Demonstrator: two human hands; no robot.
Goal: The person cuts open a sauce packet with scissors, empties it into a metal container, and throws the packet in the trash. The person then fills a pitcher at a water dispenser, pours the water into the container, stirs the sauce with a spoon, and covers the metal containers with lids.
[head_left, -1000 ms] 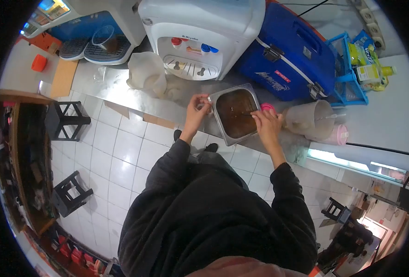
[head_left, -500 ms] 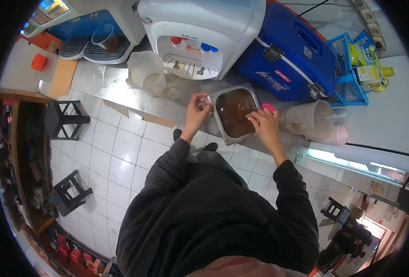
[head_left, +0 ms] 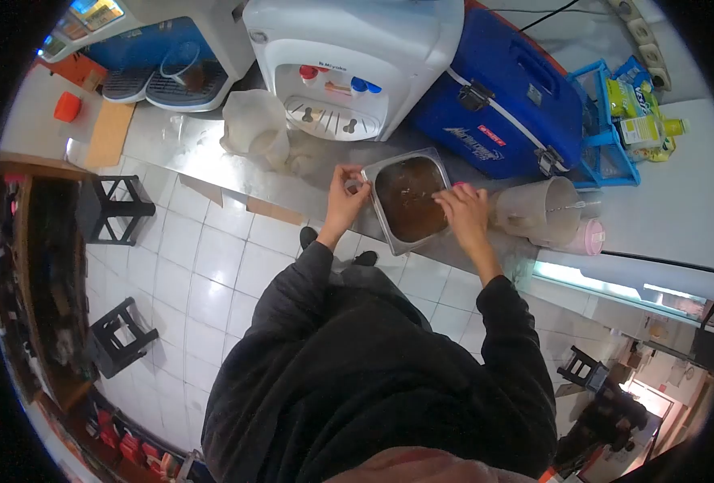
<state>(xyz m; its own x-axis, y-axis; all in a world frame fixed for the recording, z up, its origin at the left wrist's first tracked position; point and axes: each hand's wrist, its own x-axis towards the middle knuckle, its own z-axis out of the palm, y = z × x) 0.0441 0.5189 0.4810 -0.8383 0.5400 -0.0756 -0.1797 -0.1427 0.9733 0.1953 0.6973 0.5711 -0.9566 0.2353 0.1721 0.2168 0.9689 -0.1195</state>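
Observation:
A square steel food pan (head_left: 392,234) stands at the counter's front edge, holding brown liquid (head_left: 409,211) with pale bits or glints on its surface. My left hand (head_left: 345,201) pinches the pan's left rim between thumb and fingers. Over the pan's right side, my right hand (head_left: 463,211) is closed, fingertips together just above the liquid. A thin metal utensil seems to be in those fingers; most of it is hidden, so its kind is unclear. Behind my right hand, a pink round thing shows only in part.
Behind the pan stand a white water dispenser (head_left: 349,48) and a blue cooler box (head_left: 498,105). A cloudy pitcher (head_left: 256,133) is at left; another pitcher (head_left: 538,211) and a pink-lidded tub (head_left: 589,237) sit right. Farther right is a blue basket (head_left: 614,161) of packets. Black stools (head_left: 122,338) stand on the floor.
My right hand has shifted slightly up, its fingertips moving toward the pan's far right part. My left hand keeps its hold on the rim, and the pan stays nearly in place.

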